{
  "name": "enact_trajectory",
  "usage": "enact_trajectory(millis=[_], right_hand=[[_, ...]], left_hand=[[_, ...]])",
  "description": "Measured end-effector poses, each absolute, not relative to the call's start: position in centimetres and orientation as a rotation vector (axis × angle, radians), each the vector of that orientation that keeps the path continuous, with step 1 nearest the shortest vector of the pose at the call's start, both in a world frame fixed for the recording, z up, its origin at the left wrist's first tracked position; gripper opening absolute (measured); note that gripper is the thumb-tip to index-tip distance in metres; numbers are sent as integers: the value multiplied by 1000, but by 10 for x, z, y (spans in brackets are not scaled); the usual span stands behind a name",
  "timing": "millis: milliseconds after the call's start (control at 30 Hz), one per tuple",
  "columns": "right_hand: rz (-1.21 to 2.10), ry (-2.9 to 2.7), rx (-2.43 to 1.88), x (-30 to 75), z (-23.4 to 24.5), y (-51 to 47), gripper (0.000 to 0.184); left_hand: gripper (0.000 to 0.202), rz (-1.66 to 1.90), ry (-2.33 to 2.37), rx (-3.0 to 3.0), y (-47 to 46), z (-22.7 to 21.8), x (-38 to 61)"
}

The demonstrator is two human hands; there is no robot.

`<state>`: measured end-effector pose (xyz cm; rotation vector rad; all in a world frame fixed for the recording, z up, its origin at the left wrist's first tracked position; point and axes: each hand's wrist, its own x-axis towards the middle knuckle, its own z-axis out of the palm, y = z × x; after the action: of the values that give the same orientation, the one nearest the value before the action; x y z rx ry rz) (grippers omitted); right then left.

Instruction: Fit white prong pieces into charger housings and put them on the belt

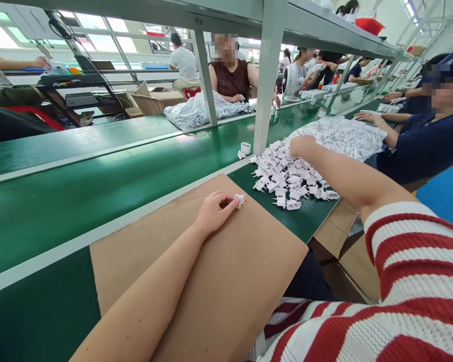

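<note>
Brown cardboard [234, 271] lies flat before us across the lower middle of the frame, over the dark green counter [41, 311]. Near its upper corner, at the centre of the frame, our left hand [216, 211] has a white plug [239, 200] pinched between thumb and fingers [229, 207], the pins pointing to the right. We cannot tell whether the plug touches the sheet beneath it.

Our right arm, in a red-and-white striped sleeve [400, 241], stretches in from the right edge. Our right hand [302, 147] is at the far side of a pile of white plugs [283, 173], right of centre, just beside a clear plastic bag [347, 136] filled with more of them. Its fingers are hidden from us, so we cannot tell whether they grasp anything. Left of the pile, close to the foot of a pale metal post [272, 75], we see a couple of loose plugs [245, 148].

Beyond the counter's pale edge a shiny green strip [109, 186] runs from the left side towards the upper right. Across it, at top centre, a person in a dark brown sleeveless top [234, 80] sits behind another plastic bag [189, 110]; a white fan [290, 81] stands farther right. At the right edge we have a co-worker in dark blue [430, 141], hands near the filled bag.
</note>
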<state>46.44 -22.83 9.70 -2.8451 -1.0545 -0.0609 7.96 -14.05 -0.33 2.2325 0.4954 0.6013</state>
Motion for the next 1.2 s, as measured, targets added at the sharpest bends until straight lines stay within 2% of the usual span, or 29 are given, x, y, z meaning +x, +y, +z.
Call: enact_trajectory(millis=[167, 400, 600, 767, 900, 967, 1067, 1200], right_hand=[[72, -1533, -2782, 400, 96, -183, 29], [195, -1682, -2551, 339, 45, -118, 54], [150, -1502, -2442, 329, 36, -97, 49], [94, -1576, -2143, 315, 47, -120, 59], [241, -1641, -1757, 293, 46, -167, 50], [358, -1684, -1722, 281, 42, -191, 42], [485, -1737, -1710, 267, 36, -218, 44], [440, -1818, -1744, 263, 34, -233, 37]], left_hand=[[34, 561, 403, 2187, -146, 3, 78], [27, 477, 324, 2173, -147, 8, 78], [24, 520, 309, 2167, -147, 2, 77], [16, 801, 578, 1997, -140, -10, 83], [31, 969, 791, 1725, -131, -17, 89], [38, 987, 813, 1655, -129, -19, 89], [42, 992, 822, 1619, -129, -18, 86], [42, 963, 838, 1652, -129, -16, 81]])
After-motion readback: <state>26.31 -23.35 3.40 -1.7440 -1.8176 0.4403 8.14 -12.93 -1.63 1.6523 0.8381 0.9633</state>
